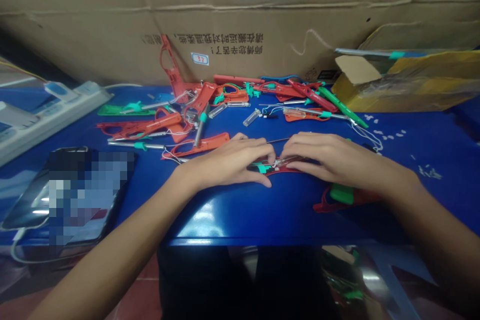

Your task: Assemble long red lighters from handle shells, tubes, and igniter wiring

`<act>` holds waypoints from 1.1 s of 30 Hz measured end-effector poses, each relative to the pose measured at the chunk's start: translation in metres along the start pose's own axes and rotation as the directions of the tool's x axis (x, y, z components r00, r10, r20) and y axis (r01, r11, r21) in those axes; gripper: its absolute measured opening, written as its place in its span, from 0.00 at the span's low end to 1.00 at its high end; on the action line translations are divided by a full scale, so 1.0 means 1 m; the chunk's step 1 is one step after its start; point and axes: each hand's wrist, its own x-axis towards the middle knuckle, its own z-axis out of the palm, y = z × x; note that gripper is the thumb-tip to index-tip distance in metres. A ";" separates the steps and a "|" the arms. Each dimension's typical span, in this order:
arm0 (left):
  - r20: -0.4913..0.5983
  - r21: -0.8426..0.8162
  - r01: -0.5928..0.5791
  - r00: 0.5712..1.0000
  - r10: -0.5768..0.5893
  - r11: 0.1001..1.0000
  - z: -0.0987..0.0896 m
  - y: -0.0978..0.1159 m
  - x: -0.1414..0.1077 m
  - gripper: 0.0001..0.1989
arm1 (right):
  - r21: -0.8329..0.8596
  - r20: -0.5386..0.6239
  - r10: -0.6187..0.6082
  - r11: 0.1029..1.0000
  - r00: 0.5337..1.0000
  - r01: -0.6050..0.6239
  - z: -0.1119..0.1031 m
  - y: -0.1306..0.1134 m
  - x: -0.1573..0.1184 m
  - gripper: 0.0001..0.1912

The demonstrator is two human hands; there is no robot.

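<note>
Near the middle of the blue table, a red plastic casing (287,167) with a green part (262,167) lies between my hands. My left hand (234,160) bends over its left end, fingers curled on top and thumb along the near side. My right hand (318,155) grips the right part of the same casing, fingertips close to a small white piece at its centre. A thin metal rod shows behind the fingers. The fingers cover much of the casing, and its inner parts are too small to make out.
Red and orange casings (213,145) and metal rods with green parts (137,145) lie beyond my hands. Two phones (101,200) and a power strip (71,110) are left. A red and green piece (341,194) sits near my right forearm; cardboard (112,30) stands behind.
</note>
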 end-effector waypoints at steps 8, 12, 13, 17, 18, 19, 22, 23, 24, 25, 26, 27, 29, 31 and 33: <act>-0.009 -0.015 0.007 1.000 -0.007 1.000 0.000 0.001 0.001 0.19 | 0.004 0.003 0.004 1.000 1.000 -0.004 0.000 0.000 0.000 0.13; 0.002 -0.013 0.014 1.000 -0.014 1.000 -0.001 0.003 0.001 0.20 | 0.006 0.006 0.010 1.000 1.000 -0.010 0.001 0.000 0.000 0.13; 0.004 -0.006 0.016 1.000 -0.016 1.000 -0.002 0.003 0.001 0.20 | 0.007 0.009 0.009 1.000 1.000 -0.009 0.001 0.000 0.000 0.13; 0.009 0.030 0.030 1.000 -0.030 0.999 -0.004 0.003 -0.001 0.22 | -0.008 0.030 0.008 1.000 1.000 -0.008 0.002 0.000 0.000 0.13; 0.013 0.031 0.035 0.999 -0.036 0.999 -0.005 0.003 -0.001 0.22 | -0.012 0.036 0.009 1.000 0.999 -0.009 0.002 0.000 0.000 0.13; 0.018 0.027 0.039 0.999 -0.040 0.999 -0.006 0.002 -0.002 0.22 | -0.014 0.040 0.011 1.000 0.999 -0.010 0.002 0.000 0.000 0.13; 0.033 0.015 0.051 0.998 -0.051 0.999 -0.008 0.001 -0.003 0.23 | -0.010 0.043 0.012 1.000 0.999 -0.012 0.003 0.001 0.000 0.13; 0.037 0.017 0.054 0.998 -0.055 0.998 -0.008 0.000 -0.003 0.22 | -0.009 0.043 0.013 1.000 0.999 -0.013 0.003 0.001 0.000 0.13; 0.038 0.021 0.056 0.998 -0.057 0.998 -0.009 0.000 -0.004 0.22 | -0.008 0.043 0.013 1.000 0.999 -0.013 0.003 0.001 0.000 0.13; 0.038 0.028 0.056 0.998 -0.057 0.998 -0.009 0.000 -0.004 0.22 | -0.009 0.043 0.012 1.000 0.999 -0.012 0.003 0.001 0.000 0.13; 0.040 0.036 0.054 0.998 -0.055 0.998 -0.009 0.000 -0.004 0.22 | -0.011 0.044 0.013 1.000 0.999 -0.012 0.003 0.001 0.000 0.13; 0.041 0.044 0.051 0.998 -0.053 0.998 -0.009 0.000 -0.004 0.22 | -0.013 0.044 0.013 1.000 0.999 -0.012 0.003 0.001 0.000 0.13; 0.042 0.061 0.051 0.998 -0.054 0.997 -0.008 0.000 -0.004 0.22 | -0.018 0.044 0.012 1.000 0.999 -0.011 0.003 0.000 0.000 0.14; 0.040 0.073 0.057 0.997 -0.060 0.996 -0.008 0.001 -0.004 0.22 | -0.019 0.043 0.009 1.000 0.999 -0.008 0.003 0.000 0.000 0.14; 0.040 0.077 0.062 0.997 -0.065 0.995 -0.008 0.001 -0.002 0.21 | -0.016 0.038 0.002 1.000 0.999 -0.001 0.003 0.001 0.001 0.14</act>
